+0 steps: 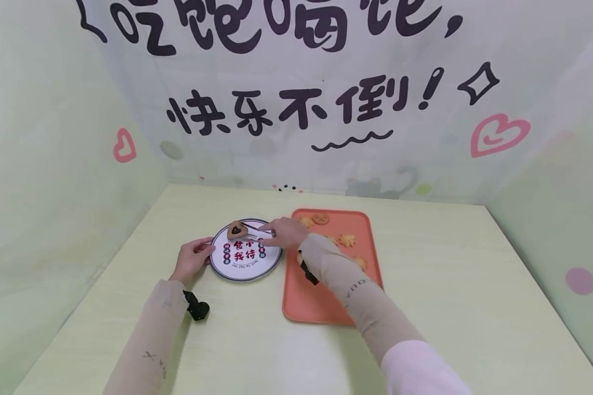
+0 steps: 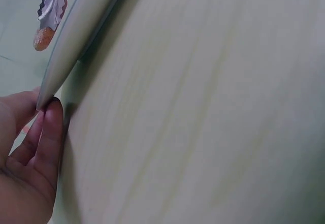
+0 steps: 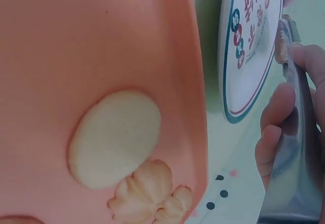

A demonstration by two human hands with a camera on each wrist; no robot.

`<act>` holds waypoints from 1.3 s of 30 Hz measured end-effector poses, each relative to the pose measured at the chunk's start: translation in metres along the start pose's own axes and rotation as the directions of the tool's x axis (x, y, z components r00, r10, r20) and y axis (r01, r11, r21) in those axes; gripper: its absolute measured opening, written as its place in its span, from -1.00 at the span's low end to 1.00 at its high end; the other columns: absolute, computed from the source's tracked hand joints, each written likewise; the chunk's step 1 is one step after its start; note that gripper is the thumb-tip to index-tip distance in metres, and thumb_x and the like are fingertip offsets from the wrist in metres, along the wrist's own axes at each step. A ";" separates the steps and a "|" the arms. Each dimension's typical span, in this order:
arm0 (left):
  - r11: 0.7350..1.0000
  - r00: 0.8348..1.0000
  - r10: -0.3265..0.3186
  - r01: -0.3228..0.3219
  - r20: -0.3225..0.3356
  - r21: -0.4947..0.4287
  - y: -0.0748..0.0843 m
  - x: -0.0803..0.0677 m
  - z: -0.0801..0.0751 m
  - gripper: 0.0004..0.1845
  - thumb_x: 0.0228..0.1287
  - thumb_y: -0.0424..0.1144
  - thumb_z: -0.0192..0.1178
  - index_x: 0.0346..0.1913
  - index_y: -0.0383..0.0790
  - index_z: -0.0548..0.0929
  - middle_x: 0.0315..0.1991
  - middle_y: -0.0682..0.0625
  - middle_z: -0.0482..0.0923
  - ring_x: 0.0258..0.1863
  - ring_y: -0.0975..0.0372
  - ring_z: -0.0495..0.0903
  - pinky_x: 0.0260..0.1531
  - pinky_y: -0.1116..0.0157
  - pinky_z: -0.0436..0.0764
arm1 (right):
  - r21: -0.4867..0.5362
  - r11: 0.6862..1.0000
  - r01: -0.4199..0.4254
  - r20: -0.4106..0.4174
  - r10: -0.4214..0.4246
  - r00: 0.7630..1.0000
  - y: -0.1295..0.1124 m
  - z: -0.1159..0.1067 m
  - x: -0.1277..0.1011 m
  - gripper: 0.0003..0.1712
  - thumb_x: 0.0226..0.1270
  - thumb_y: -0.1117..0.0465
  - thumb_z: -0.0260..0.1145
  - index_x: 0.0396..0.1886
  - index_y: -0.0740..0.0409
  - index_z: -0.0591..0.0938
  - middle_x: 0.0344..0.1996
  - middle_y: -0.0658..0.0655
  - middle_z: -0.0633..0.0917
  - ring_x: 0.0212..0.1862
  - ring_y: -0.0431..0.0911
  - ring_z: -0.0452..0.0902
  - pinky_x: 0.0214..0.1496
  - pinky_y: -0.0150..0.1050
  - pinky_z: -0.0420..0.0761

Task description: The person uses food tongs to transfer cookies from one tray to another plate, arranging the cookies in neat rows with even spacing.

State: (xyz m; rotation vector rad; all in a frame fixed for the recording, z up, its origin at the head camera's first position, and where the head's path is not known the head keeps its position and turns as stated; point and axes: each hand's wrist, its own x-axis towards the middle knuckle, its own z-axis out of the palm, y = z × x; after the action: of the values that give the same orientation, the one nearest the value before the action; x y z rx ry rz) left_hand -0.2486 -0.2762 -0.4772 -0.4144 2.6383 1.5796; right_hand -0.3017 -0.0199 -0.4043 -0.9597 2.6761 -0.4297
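Note:
My left hand (image 1: 191,260) pinches the left rim of a round white plate (image 1: 247,272) with a dark border and red lettering. In the left wrist view the thumb lies on top and the fingers underneath. Metal tongs (image 3: 299,142) with toothed ends are gripped in my right hand (image 1: 289,233), which reaches in over the plate's right side. Between their tips is a heart-shaped cookie (image 1: 233,235) with a dark centre, at the far left part of the plate. The left wrist view shows the cookie edge-on, close over the plate's surface.
An orange tray (image 1: 311,310) lies right of the plate, partly under my right forearm. It bears several cookies, among them a pale oval one (image 3: 117,137) and a flower-shaped one (image 3: 139,193). A printed wall (image 1: 277,159) stands behind the light wooden table (image 1: 449,285).

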 end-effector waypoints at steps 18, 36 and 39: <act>1.000 1.000 0.005 -0.005 -0.012 0.012 0.003 -0.003 0.002 -0.58 0.25 -0.21 0.06 0.16 -0.23 0.41 -0.13 -0.17 0.45 -0.28 0.19 0.45 -0.41 0.49 0.53 | -0.086 0.996 -0.024 0.031 0.026 0.999 0.002 0.010 0.013 -0.43 0.20 -0.10 0.14 0.21 -0.13 0.37 -0.37 0.02 0.59 -0.33 -0.20 0.41 -0.27 -0.35 0.41; 1.000 1.000 -0.010 0.010 -0.017 0.005 0.004 -0.005 0.004 -0.58 0.26 -0.21 0.05 0.17 -0.23 0.39 -0.10 -0.18 0.46 -0.28 0.19 0.46 -0.40 0.47 0.54 | 0.023 0.995 -0.093 0.032 0.092 0.995 0.000 0.016 0.017 -0.46 0.17 -0.08 0.18 0.18 -0.14 0.41 0.08 -0.04 0.48 -0.15 -0.19 0.43 -0.28 -0.38 0.43; 1.000 1.000 -0.012 0.012 -0.020 0.006 0.004 -0.005 0.004 -0.58 0.26 -0.21 0.04 0.17 -0.22 0.40 -0.10 -0.17 0.46 -0.28 0.19 0.47 -0.40 0.46 0.54 | 0.051 0.994 -0.093 0.032 0.091 0.995 0.002 0.016 0.016 -0.45 0.17 -0.08 0.19 0.18 -0.13 0.42 0.05 -0.03 0.50 -0.36 -0.22 0.45 -0.50 -0.43 0.39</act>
State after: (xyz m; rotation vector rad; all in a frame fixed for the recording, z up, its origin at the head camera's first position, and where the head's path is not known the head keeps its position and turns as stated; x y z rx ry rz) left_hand -0.2457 -0.2701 -0.4744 -0.4474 2.6490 1.5717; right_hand -0.3089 -0.0316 -0.4224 -0.8176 2.6558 -0.4589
